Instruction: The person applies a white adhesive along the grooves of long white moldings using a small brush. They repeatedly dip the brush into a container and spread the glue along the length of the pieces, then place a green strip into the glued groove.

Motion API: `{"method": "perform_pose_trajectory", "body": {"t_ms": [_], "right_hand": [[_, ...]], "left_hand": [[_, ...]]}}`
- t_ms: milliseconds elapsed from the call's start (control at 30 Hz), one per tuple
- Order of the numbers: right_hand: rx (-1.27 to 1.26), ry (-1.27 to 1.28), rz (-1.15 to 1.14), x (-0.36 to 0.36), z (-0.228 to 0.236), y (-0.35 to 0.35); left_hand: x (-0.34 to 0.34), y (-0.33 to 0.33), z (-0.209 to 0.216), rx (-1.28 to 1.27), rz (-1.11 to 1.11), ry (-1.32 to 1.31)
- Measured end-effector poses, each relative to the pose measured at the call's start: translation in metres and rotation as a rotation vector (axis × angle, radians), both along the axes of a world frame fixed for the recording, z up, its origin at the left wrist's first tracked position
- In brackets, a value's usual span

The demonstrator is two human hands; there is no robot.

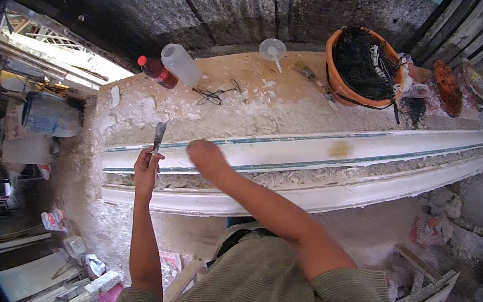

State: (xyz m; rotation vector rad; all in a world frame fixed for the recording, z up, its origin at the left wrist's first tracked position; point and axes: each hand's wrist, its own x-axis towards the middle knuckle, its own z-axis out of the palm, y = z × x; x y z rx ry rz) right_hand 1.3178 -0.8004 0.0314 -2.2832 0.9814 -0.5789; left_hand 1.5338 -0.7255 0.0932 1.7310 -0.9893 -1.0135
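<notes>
My left hand (147,164) grips a putty knife (160,134), its narrow grey blade pointing away from me at the near left end of the bench. To the right of it, my right hand (205,155) is over a long white plaster moulding (290,153) edged with teal strips. That hand is smeared by motion, and its fingers are hard to make out. Closer to me runs a second white length (234,202). Between the two lies a rough trough (275,177) of crumbly plaster.
Along the back stand a red-capped bottle (158,72), a translucent jug (181,64), a clear plastic cup (272,49), a brush (307,72) and an orange tub (355,96) of black fibres. Plaster scraps and a dark cord (212,92) litter the bench. A blue barrel (54,115) stands at left.
</notes>
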Motion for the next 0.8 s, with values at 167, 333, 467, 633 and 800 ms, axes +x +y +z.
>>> {"method": "perform_pose_trajectory", "body": {"t_ms": [167,333,467,633,800], "right_hand": [[0.076,-0.123,-0.333,-0.224,-0.026,-0.008],[-0.057,0.306,-0.99,-0.437,0.06,0.027],[-0.071,0.055,-1.35,-0.465,0.117,0.08],[0.15,-0.145,-1.407,-0.434,0.115,0.106],[0.169,-0.163,-1.392,-0.42,0.099,0.111]], "left_hand": [[-0.01,-0.023,-0.021,0.225,-0.411,0.028],[-0.067,-0.077,-0.054,0.178,-0.826,-0.225],[-0.162,-0.107,-0.081,0.05,-0.857,-0.389],[-0.295,-0.127,-0.096,0.031,-0.886,-0.432],[-0.289,-0.125,-0.091,-0.024,-0.924,-0.597]]}}
